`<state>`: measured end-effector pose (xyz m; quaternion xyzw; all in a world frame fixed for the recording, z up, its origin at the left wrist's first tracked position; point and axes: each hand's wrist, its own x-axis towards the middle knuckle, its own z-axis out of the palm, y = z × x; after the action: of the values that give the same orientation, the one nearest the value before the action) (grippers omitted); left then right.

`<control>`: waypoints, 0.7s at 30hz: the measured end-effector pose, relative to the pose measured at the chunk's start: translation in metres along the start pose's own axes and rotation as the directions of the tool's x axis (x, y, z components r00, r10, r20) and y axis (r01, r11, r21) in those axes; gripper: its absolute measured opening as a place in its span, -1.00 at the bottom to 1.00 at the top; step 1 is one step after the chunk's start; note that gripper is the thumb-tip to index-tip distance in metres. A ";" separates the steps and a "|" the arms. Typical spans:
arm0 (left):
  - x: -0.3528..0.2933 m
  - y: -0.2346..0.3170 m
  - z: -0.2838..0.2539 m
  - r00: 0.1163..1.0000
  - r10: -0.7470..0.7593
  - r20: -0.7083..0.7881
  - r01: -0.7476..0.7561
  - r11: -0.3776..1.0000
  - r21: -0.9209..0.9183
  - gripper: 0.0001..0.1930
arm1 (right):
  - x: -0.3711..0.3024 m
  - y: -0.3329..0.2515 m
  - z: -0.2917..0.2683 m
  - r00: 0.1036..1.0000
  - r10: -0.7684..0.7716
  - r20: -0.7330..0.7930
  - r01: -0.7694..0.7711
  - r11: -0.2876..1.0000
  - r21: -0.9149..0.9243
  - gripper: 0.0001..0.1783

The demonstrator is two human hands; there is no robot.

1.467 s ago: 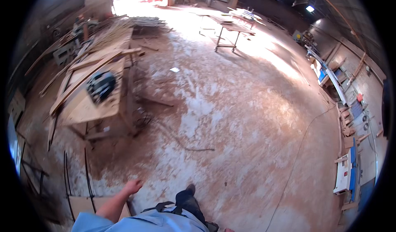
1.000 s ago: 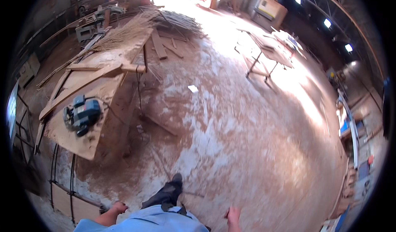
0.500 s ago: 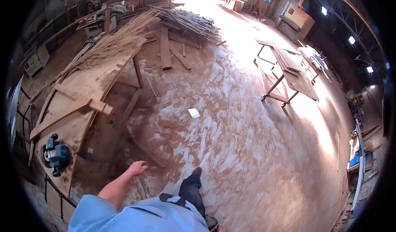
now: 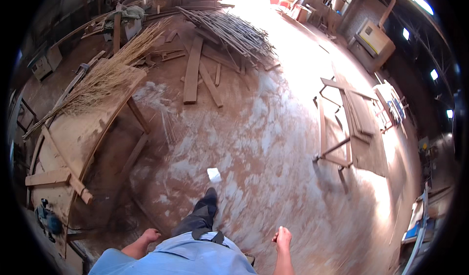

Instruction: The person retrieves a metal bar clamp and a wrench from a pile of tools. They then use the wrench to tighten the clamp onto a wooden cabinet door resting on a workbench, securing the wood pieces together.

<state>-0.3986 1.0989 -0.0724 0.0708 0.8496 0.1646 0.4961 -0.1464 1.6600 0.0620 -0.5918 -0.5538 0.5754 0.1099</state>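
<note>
My left hand (image 4: 152,235) hangs low beside my body, fingers curled in, with nothing visible in it. Over the floor on the other side is my right hand (image 4: 282,237), also loosely closed and seemingly holding nothing. Neither hand touches anything. Nearest to the left one is a long wooden workbench (image 4: 105,121). On the bench's near end lie a dark teal power tool (image 4: 49,219) and two crossed wooden boards (image 4: 67,163). A bundle of thin pale strips (image 4: 97,82) covers its far end. One dark-shoed foot (image 4: 210,194) is stretched forward, just short of a white scrap (image 4: 214,175).
Ahead, planks (image 4: 193,72) and a heap of thin wooden strips (image 4: 232,31) lie on the dusty floor. To the right stands a wheeled metal-framed table (image 4: 359,128) with boards on it. Farther back is a boxy yellow-and-beige machine (image 4: 373,39).
I have stepped forward: the white scrap, bench and wheeled table appear nearer. My right hand has swung into fuller view, while my left hand has dropped back toward my body.
</note>
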 end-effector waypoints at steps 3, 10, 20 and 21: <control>0.081 0.063 -0.034 0.995 -0.091 0.042 0.091 0.996 0.018 -0.56 | 0.056 -0.045 0.009 0.997 0.080 -0.013 -0.080 0.996 -0.027 -0.73; 0.177 0.344 -0.257 0.944 0.124 -0.305 -0.140 0.990 -0.033 -0.53 | 0.170 -0.124 0.048 0.927 0.364 -0.090 -0.368 0.929 -0.039 -0.74; 0.309 0.512 -0.386 0.930 -0.029 -0.367 -0.018 0.992 -0.126 -0.51 | 0.468 -0.294 0.132 0.962 0.273 0.034 -0.264 0.951 -0.159 -0.74; 0.311 0.513 -0.388 0.931 -0.062 -0.360 0.012 0.990 -0.137 -0.50 | 0.499 -0.329 0.154 0.971 0.233 0.050 -0.219 0.955 -0.198 -0.74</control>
<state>-0.9111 1.5863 0.0284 -0.0100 0.9150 0.2217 0.3368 -0.5817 2.0911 -0.0133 -0.6375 -0.5388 0.5497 -0.0342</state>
